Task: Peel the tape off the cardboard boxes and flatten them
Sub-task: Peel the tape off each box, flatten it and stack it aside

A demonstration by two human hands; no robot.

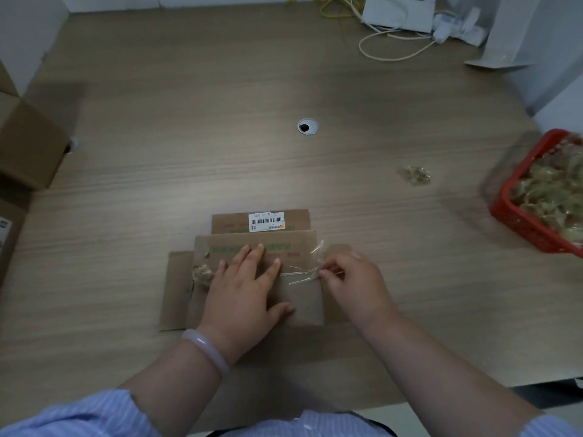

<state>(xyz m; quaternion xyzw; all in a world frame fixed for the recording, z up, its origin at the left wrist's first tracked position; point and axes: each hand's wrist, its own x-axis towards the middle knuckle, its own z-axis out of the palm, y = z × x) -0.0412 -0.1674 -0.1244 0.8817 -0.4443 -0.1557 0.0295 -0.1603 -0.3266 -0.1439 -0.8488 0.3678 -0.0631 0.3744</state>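
A small brown cardboard box lies flattened on the wooden table, its flaps spread and a white barcode label on the far flap. My left hand presses flat on the box with straight fingers. My right hand pinches a strip of clear tape at the box's right edge, and the strip is lifted partly off the cardboard. A crumpled bit of tape sticks to the box's left side.
A red basket full of peeled tape sits at the right edge. A loose tape wad lies left of it. Cardboard boxes stand at the left. A cable grommet is mid-table; white cables and a device lie far back.
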